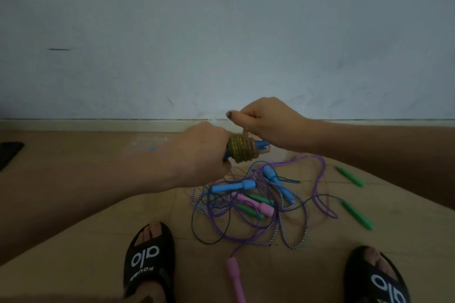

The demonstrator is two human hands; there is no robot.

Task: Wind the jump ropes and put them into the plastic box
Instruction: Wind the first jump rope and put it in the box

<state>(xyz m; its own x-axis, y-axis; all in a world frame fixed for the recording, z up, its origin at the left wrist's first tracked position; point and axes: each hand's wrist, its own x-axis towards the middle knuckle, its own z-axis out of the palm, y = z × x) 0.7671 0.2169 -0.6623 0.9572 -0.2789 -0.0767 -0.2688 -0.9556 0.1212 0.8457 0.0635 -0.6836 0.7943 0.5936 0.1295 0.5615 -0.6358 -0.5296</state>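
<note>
My left hand (197,152) grips the blue handles of a jump rope whose yellowish cord (240,149) is wound in tight coils around them. My right hand (266,122) pinches the free end of that cord just above the coils. Below my hands, a tangle of jump ropes (258,204) lies on the floor, with blue handles (232,186), pink handles (256,203) and green handles mixed among purple, dark and striped cords. A faint clear plastic box (152,141) shows behind my left hand, near the wall.
Two green handles (350,176) lie apart to the right, and a pink handle (236,278) lies between my feet. My feet wear black slippers (147,261). A wall with a baseboard (98,123) stands close ahead. A dark flat object (8,155) lies at far left.
</note>
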